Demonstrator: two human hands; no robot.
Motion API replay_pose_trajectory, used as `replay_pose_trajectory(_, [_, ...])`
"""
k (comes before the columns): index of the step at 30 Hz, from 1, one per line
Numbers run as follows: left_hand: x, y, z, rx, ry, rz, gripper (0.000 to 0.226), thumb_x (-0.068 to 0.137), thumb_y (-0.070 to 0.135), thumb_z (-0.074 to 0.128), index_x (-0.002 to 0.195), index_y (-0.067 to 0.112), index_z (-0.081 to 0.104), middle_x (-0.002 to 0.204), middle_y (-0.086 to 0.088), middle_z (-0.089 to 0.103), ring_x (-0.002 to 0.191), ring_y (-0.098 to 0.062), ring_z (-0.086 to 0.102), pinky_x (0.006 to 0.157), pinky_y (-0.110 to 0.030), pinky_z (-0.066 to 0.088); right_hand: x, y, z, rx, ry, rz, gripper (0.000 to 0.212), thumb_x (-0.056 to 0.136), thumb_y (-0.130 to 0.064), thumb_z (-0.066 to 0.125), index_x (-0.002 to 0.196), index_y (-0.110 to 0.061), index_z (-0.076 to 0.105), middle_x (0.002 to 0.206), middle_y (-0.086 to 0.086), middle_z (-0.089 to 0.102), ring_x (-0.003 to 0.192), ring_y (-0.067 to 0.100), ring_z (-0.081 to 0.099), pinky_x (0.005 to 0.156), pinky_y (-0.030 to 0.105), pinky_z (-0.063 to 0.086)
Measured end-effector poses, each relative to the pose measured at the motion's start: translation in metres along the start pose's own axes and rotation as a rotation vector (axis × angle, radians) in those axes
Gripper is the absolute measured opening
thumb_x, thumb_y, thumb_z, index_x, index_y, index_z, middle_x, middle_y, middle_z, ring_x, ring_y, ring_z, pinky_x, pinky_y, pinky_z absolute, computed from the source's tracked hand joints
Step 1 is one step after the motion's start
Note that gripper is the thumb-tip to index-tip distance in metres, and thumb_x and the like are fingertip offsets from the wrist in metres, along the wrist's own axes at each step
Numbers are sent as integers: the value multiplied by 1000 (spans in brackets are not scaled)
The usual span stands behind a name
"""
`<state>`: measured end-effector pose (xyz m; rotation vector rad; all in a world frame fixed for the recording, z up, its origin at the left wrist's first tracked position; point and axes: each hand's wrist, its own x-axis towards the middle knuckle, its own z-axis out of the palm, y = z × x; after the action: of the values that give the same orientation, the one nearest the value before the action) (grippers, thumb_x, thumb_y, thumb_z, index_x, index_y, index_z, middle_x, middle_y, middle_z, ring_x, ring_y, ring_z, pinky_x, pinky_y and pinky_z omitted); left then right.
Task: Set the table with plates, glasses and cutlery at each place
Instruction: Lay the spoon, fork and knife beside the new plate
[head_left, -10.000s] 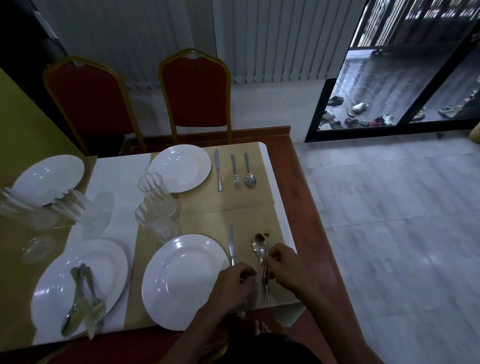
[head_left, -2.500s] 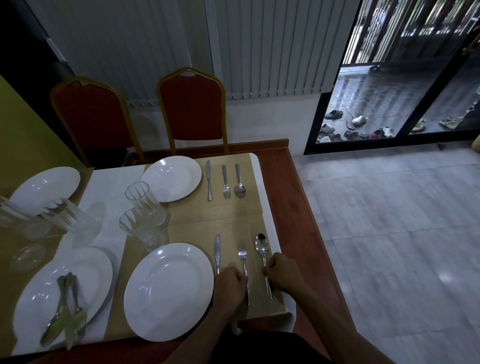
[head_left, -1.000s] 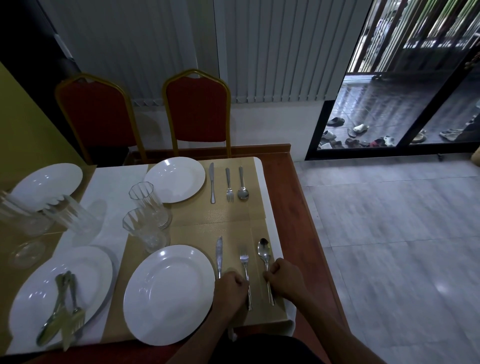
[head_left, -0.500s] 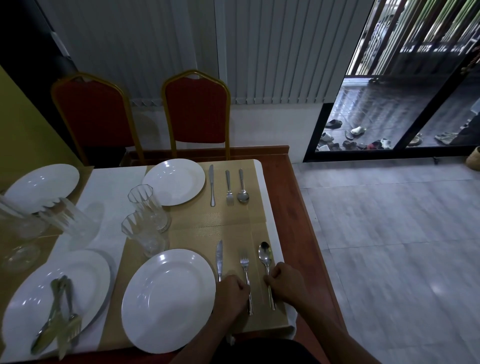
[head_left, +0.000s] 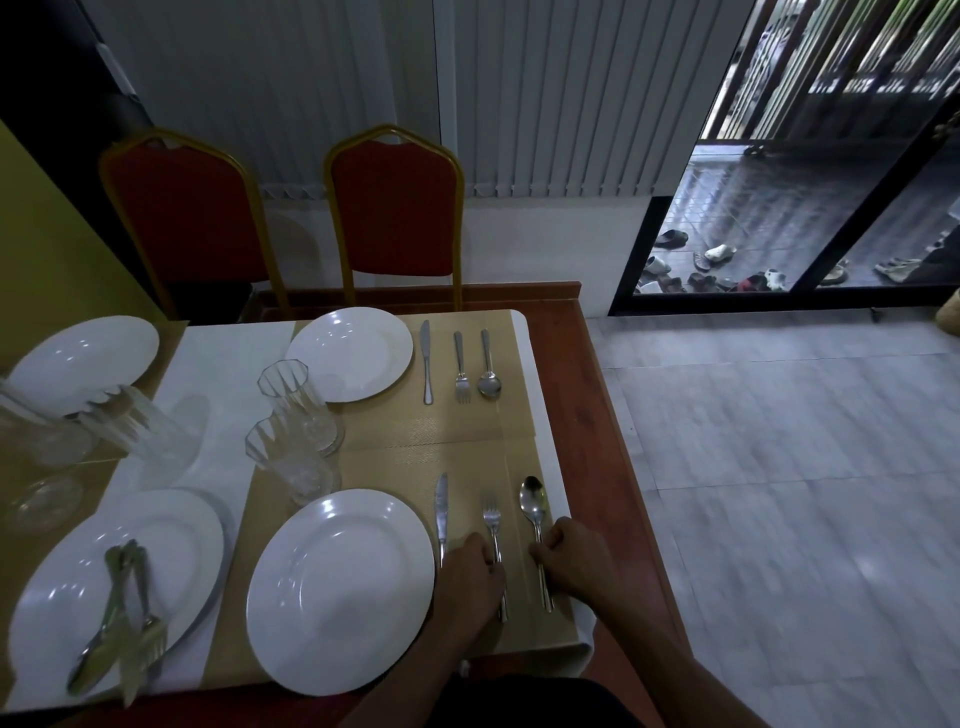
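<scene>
— steel, three pieces, near place: slim table knife (head_left: 441, 512), plain steel fork (head_left: 491, 515), oval-bowled steel spoon (head_left: 532, 501), side by side to the right of the round white china plate (head_left: 340, 590), handles toward the table edge.
— hands?
— left hand (head_left: 467, 587) curled over the fork handle, covering the knife's end. right hand (head_left: 576, 564) pinching the spoon handle low down. judged: squaring the handles parallel, to match the far cutlery set (head_left: 460, 364) beside the far white plate (head_left: 350, 353), same order.
— glasses?
— two clear faceted tumblers (head_left: 298, 410), upright, left of and between those two plates.
— outstanding?
— left-hand white plate (head_left: 176, 540) bears a cutlery heap (head_left: 122, 618), not yet laid out. further glasses (head_left: 140, 431) at the left edge, blurred.
— surface, room?
— tan woven placemats (head_left: 405, 457) over a white cloth (head_left: 218, 364) on a red-brown wooden table (head_left: 582, 374). two red padded chairs with gold frames (head_left: 395, 208). pale vertical blinds (head_left: 545, 93). grey floor tiles (head_left: 779, 467). glass door (head_left: 753, 218), shoes (head_left: 719, 253) outside.
</scene>
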<state>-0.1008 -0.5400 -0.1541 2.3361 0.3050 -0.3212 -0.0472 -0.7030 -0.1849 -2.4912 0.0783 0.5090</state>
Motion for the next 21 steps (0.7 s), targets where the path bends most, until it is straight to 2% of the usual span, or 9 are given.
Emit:
replay_pose_trajectory(6, [-4, 3, -3, -10, 4, -46, 12, 90, 20, 58, 80, 16, 52, 75, 4, 57, 67, -7, 54, 57, -17, 40, 1, -1, -7, -5, -12, -2, 26, 88, -38, 68, 77, -16, 60, 67, -6, 59, 59, 2, 52, 56, 17, 42])
replay_pose_trajectory(10, [-7, 6, -12, 40, 63, -50, 12, 92, 24, 56, 81, 19, 57, 77, 4, 63, 71, -8, 60, 63, -21, 47, -1, -4, -15, 43, 31, 24, 26, 91, -34, 66, 80, -11, 63, 72, 3, 66, 62, 10, 61, 62, 28, 53])
replay_pose_trajectory(12, [-10, 6, -19, 30, 92, -43, 12, 91, 23, 54, 81, 18, 59, 76, 5, 65, 69, -7, 61, 64, -23, 51, -2, -10, -18, 49, 48, 1, 21, 93, -28, 64, 81, -11, 63, 72, 0, 64, 66, 11, 63, 67, 32, 57])
replay_pose_trajectory(14, [-13, 6, -23, -3, 105, -38, 12, 90, 20, 53, 83, 17, 63, 78, 6, 66, 71, -6, 61, 68, -23, 54, -4, -19, -21, 43, 36, -26, 16, 93, -25, 62, 81, -15, 62, 75, -4, 62, 69, 9, 61, 69, 31, 56])
replay_pose_trajectory(17, [-21, 6, -32, -67, 138, -64, 10, 92, 18, 56, 86, 17, 65, 86, 4, 66, 78, -6, 61, 68, -10, 47, -5, -41, -18, 41, -19, -80, 13, 91, -30, 61, 81, -21, 61, 82, -6, 63, 72, 5, 60, 69, 25, 50])
replay_pose_trajectory(21, [-32, -3, -47, -119, 213, -84, 8, 93, 20, 59, 95, 18, 67, 92, 5, 68, 80, -5, 61, 66, -2, 41, -11, -78, -6, 127, -80, -132, 12, 89, -29, 65, 78, -23, 61, 74, -11, 61, 71, 2, 60, 67, 24, 48])
